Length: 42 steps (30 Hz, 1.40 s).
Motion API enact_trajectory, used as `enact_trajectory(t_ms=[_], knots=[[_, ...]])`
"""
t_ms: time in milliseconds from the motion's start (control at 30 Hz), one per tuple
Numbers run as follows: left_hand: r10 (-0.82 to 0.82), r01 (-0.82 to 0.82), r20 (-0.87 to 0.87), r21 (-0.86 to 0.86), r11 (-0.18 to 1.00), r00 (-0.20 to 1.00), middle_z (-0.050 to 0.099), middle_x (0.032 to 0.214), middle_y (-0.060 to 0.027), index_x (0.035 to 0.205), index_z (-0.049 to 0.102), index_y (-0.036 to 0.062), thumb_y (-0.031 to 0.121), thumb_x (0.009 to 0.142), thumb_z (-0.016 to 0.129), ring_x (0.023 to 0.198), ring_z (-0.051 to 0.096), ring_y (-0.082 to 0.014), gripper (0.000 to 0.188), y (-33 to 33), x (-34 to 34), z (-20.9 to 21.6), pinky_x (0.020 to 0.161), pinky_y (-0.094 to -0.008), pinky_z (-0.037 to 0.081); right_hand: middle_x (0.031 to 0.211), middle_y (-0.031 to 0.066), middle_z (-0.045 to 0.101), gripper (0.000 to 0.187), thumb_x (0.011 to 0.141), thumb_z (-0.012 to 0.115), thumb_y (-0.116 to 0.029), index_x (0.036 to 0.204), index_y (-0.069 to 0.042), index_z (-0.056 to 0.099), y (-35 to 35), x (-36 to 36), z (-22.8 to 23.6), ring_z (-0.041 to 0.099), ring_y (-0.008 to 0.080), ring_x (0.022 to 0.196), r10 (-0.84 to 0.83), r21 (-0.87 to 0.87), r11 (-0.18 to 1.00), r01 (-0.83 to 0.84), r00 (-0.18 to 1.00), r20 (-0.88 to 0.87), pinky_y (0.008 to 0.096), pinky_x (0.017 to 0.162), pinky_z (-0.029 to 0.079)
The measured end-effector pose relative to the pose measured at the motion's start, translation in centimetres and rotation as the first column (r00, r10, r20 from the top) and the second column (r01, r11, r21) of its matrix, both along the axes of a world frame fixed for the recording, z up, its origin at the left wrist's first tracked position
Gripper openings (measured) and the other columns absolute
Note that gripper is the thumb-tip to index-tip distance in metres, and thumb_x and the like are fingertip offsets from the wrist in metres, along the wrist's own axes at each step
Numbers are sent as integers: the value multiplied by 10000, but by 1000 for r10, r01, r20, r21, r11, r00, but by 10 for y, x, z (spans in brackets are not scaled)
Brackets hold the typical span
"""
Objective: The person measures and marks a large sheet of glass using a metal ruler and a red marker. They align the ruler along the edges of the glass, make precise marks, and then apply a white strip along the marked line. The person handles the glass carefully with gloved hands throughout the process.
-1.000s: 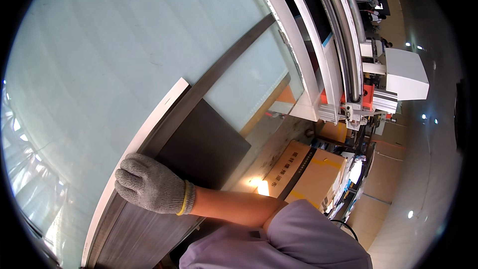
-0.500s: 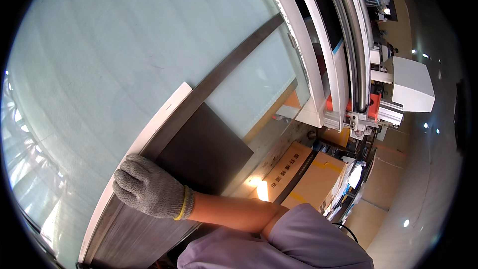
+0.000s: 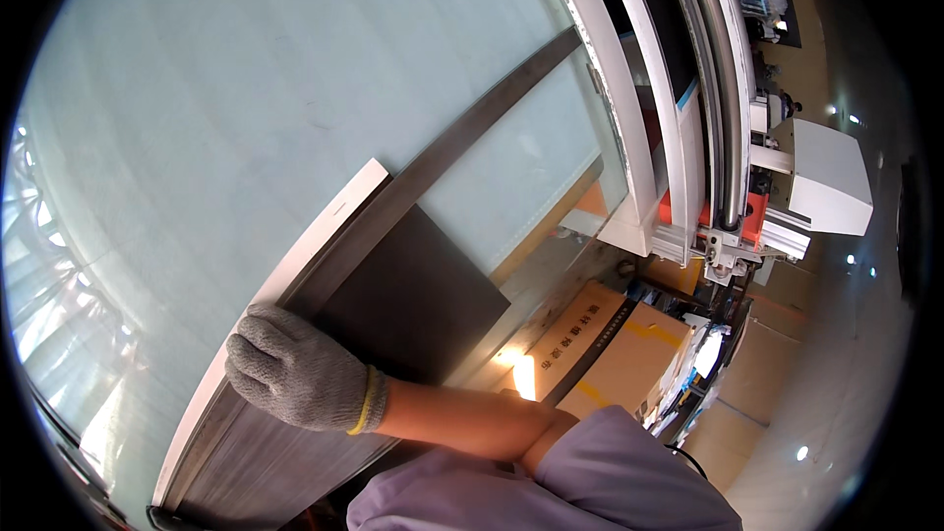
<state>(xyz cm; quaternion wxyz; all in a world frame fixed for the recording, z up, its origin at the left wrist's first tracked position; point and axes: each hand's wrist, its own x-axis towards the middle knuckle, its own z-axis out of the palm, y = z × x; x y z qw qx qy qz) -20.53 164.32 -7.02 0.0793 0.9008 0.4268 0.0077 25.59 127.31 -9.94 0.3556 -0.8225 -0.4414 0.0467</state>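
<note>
My right hand (image 3: 300, 372), in a grey knitted glove with a yellow cuff edge, rests on a long pale straight bar (image 3: 320, 226). Its fingers curl over the bar's edge; the thumb is hidden. Along the bar runs a long dark strip (image 3: 472, 128) that reaches up to the machine's frame. Beside the strip and under my forearm lies a dark flat sheet (image 3: 423, 280) with a squared corner. All of these lie on a wide pale bluish-green tabletop (image 3: 197, 138). My left hand is out of view.
A machine rail (image 3: 713, 69) with metal rollers crosses the right side, with a white boxy housing (image 3: 831, 177) on its end. A cardboard box (image 3: 615, 349) stands below the table edge. Crinkled clear plastic (image 3: 69, 344) shines at far left.
The view has shifted slightly, so the rail and housing appear a little farther right. My right hand keeps its place on the bar.
</note>
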Motion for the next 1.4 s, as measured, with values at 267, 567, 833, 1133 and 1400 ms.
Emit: enact_trajectory(t_ms=[267,567,833,1133,1400], knots=[[-2,58,-467,105,993,884,536,1435,-263,1420,517,-84,268,1045,467,1358,476,-426,516,60,-95,-22,1140,-570,371,1104,167,623,347,830,592,-229,1074,6,668,0,1,-1,579,341,1131,3,41,999,-2,1000,-21,524,1109,450],[-57,100,-590,40,994,806,280,1632,-276,1558,297,-93,278,1105,303,1527,221,-465,585,62,-106,-23,1260,-613,136,1100,156,607,339,776,640,-172,1058,15,665,1,2,1,586,330,1116,-16,78,997,22,996,-84,508,1080,495],[211,-214,-83,-22,977,974,472,1461,-221,1447,451,-64,268,1103,422,1330,449,-356,480,49,-70,-31,1137,-483,337,1113,166,603,351,757,644,-159,1061,16,666,1,4,4,586,339,1116,-4,57,998,8,998,-65,512,1064,502],[380,-366,147,-111,924,913,566,1415,-188,1435,496,-79,366,1125,405,1234,576,-288,550,60,-120,-40,1092,-401,457,1124,164,595,350,768,642,-144,1079,14,653,5,0,5,588,339,1115,33,47,998,-29,995,-92,511,1051,508],[231,-231,-16,0,973,973,566,1427,-192,1424,511,-40,197,1093,460,1260,583,-299,410,76,-139,-39,1072,-405,482,1112,155,594,322,779,644,-144,1065,5,648,-1,8,8,596,331,1092,11,43,999,-8,996,-86,509,1036,514]])
